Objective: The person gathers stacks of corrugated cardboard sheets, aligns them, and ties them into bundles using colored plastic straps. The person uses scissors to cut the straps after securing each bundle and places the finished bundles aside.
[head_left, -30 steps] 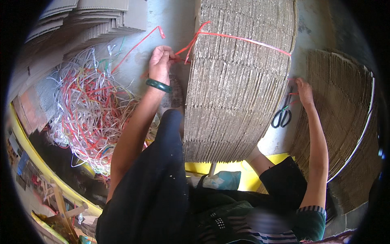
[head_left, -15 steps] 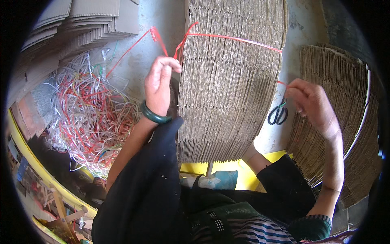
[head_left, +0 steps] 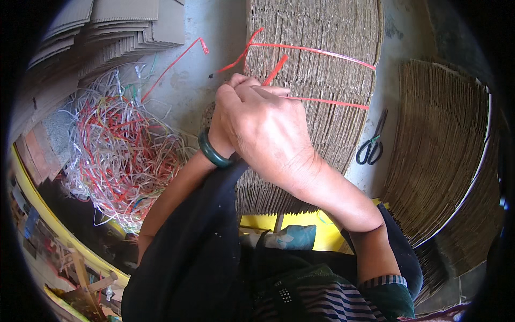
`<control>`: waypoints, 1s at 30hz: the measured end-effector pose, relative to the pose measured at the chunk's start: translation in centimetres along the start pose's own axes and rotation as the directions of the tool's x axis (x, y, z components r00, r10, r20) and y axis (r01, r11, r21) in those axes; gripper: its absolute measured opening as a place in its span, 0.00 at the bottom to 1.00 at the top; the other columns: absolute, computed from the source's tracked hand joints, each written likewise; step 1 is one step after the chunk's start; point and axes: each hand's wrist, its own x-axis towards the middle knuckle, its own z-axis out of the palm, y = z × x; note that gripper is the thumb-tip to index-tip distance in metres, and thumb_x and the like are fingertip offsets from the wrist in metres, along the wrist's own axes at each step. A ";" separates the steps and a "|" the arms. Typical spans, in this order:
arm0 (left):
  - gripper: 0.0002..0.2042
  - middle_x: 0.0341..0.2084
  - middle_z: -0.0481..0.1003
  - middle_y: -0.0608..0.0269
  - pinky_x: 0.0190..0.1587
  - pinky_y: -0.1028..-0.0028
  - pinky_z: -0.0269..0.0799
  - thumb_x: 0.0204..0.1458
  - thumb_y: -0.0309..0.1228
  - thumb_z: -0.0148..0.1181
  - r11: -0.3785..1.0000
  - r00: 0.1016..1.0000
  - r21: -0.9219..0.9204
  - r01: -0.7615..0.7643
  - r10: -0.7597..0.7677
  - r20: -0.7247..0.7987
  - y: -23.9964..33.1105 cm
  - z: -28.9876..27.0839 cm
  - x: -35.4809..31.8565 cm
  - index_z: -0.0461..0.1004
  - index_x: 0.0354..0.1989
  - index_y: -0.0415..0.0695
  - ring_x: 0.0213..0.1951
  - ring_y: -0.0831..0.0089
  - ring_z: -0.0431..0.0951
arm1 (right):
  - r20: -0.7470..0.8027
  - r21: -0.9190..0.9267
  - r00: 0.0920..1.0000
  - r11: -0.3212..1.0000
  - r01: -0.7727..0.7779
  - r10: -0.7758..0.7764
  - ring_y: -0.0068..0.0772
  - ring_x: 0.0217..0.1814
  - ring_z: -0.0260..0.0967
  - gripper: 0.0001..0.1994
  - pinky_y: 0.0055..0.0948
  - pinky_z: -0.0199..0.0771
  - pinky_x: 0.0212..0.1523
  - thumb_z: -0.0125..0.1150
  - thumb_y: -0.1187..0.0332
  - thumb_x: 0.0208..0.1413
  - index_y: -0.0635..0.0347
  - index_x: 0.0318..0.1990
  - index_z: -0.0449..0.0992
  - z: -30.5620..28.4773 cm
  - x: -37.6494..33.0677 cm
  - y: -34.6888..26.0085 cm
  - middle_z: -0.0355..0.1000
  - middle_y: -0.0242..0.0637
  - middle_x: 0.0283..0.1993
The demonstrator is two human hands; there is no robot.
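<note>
At the left edge of the cardboard stack (head_left: 327,80), now see right hand (head_left: 268,129) brought across, clamped on lower red strap (head_left: 332,102), over left hand (head_left: 219,132); can't tell left grip, mostly covered. Leaves lower strap spanning stack near upper red strap (head_left: 322,52).

Pale grey, stained floor (head_left: 214,32)
</note>
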 end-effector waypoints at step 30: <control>0.11 0.37 0.78 0.63 0.39 0.65 0.79 0.46 0.25 0.65 0.826 0.924 0.450 -0.339 0.383 -0.007 -0.1 -2.0 1.9 0.80 0.40 0.44 0.38 0.62 0.80 | 0.586 0.588 0.743 0.461 -0.664 0.324 0.26 0.29 0.78 0.21 0.31 0.78 0.31 0.53 0.56 0.76 0.67 0.38 0.82 -1.4 -1.0 7.3 0.78 0.35 0.26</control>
